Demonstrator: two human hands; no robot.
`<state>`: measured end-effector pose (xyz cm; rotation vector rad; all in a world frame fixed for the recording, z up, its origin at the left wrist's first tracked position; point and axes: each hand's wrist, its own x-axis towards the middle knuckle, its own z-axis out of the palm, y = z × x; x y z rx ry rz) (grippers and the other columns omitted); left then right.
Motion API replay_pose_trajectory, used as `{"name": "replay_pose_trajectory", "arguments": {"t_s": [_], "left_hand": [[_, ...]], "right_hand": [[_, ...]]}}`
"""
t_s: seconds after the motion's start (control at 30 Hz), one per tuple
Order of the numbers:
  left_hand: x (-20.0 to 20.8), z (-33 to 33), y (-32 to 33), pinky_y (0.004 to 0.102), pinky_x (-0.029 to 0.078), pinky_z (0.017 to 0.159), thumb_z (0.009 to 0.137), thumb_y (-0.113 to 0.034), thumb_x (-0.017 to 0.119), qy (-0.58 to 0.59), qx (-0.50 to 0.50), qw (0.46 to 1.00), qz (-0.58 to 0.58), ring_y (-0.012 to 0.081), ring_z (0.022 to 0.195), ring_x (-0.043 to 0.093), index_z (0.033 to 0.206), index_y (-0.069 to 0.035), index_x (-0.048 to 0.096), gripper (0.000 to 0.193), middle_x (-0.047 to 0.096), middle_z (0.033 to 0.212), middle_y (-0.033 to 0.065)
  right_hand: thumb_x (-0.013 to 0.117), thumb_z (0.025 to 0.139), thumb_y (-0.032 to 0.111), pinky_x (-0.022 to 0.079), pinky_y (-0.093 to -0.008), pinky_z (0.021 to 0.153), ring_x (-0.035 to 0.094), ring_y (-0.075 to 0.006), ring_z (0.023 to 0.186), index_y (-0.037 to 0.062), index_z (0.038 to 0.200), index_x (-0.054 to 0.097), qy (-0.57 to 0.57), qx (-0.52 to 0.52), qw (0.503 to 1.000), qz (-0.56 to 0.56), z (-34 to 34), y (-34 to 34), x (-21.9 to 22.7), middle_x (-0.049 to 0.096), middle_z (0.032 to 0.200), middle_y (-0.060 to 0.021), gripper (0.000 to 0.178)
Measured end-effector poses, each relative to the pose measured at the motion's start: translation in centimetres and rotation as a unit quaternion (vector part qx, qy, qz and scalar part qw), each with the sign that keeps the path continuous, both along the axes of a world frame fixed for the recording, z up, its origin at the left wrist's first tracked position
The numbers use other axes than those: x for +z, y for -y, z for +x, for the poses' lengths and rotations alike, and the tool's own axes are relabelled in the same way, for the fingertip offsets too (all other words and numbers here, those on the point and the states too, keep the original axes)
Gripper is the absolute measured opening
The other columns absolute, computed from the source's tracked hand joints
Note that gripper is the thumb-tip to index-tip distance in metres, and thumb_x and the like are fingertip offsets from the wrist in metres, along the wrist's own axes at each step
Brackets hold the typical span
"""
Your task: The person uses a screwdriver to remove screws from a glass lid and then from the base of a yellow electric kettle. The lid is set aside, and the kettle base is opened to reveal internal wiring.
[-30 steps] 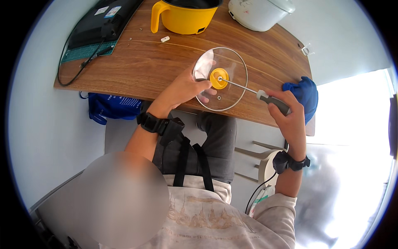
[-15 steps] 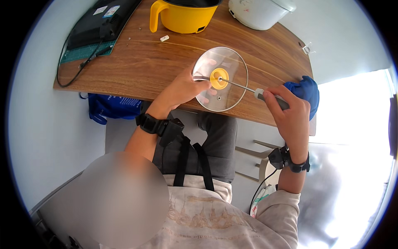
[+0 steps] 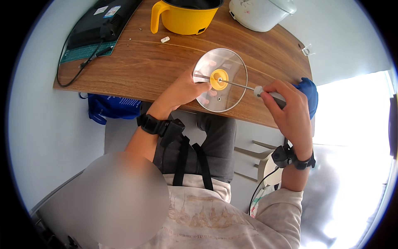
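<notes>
A round glass lid [image 3: 232,70] with a metal rim is tilted up above the near part of the table. My left hand [image 3: 187,89] grips it at the left edge, thumb on the near side and fingers seen through the glass behind. At the lid's middle sits a yellow round knob [image 3: 219,79]. My right hand [image 3: 288,103] is closed round the grey handle of a screwdriver [image 3: 244,86]. The screwdriver's shaft runs leftward, and its tip meets the centre of the yellow piece. A small vent hole shows in the glass below the knob.
On the wooden table [image 3: 137,70], a yellow pot [image 3: 186,20] with a handle and a white pot [image 3: 261,16] stand at the back. A black device [image 3: 99,25] with a cable lies on a green mat at left. Blue cloth [image 3: 307,95] lies at the right edge.
My right hand has turned its grip on the screwdriver handle, with the wrist moving slightly right. The lid and my left hand stay almost in place.
</notes>
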<state>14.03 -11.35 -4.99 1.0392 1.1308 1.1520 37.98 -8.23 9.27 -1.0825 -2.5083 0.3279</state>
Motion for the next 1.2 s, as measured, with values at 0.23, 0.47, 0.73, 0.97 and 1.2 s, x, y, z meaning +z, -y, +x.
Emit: {"name": "replay_pose_trajectory", "arguments": {"t_s": [0.23,0.47,0.73,0.97,1.2], "left_hand": [[0.5,0.0,0.2,0.0356,0.063,0.075,0.094,-0.004,0.060,0.023,-0.008,1.000,-0.018,0.0283,0.107,0.072,0.150,-0.009,0.037,0.060,0.062,0.134,0.0169],[0.4,0.2,0.2,0.0344,0.063,0.074,0.094,-0.003,0.060,0.035,0.005,0.999,-0.018,0.0279,0.107,0.072,0.150,-0.008,0.039,0.060,0.061,0.135,0.0164],[-0.1,0.1,0.0,0.0339,0.063,0.072,0.092,-0.003,0.062,0.004,0.012,1.000,0.001,0.0273,0.108,0.071,0.149,-0.004,0.041,0.060,0.061,0.134,0.0169],[-1.3,0.0,-0.4,0.0346,0.063,0.072,0.092,-0.003,0.061,0.013,0.011,1.000,0.017,0.0268,0.108,0.071,0.148,-0.004,0.043,0.059,0.062,0.133,0.0170],[-0.7,0.1,-0.2,0.0345,0.063,0.072,0.090,-0.002,0.061,0.010,0.012,1.000,0.008,0.0263,0.110,0.070,0.148,-0.004,0.042,0.061,0.063,0.132,0.0159]], "right_hand": [[0.070,0.087,0.007,0.050,-0.0402,0.066,0.064,-0.0337,0.075,0.0035,0.094,0.065,0.063,0.070,0.996,0.007,-1.4,-0.8,2.0,0.064,0.088,-0.0132,0.009],[0.071,0.084,0.002,0.050,-0.0354,0.061,0.065,-0.0250,0.069,0.0045,0.091,0.069,0.128,0.166,0.969,0.132,-2.8,-0.5,2.6,0.064,0.094,-0.0072,0.007],[0.072,0.084,0.005,0.049,-0.0335,0.050,0.061,-0.0222,0.059,0.0075,0.093,0.063,0.032,0.093,0.966,0.240,-4.1,1.4,0.0,0.056,0.099,-0.0056,0.013],[0.078,0.080,0.006,0.049,-0.0284,0.050,0.062,-0.0196,0.060,0.0064,0.091,0.062,-0.126,0.070,0.966,0.217,-4.0,1.4,-1.9,0.062,0.086,-0.0061,0.020],[0.078,0.088,0.020,0.048,-0.0301,0.047,0.063,-0.0219,0.050,0.0059,0.086,0.059,-0.056,-0.064,0.985,0.148,-2.5,1.6,-0.9,0.065,0.065,-0.0076,0.024]]}}
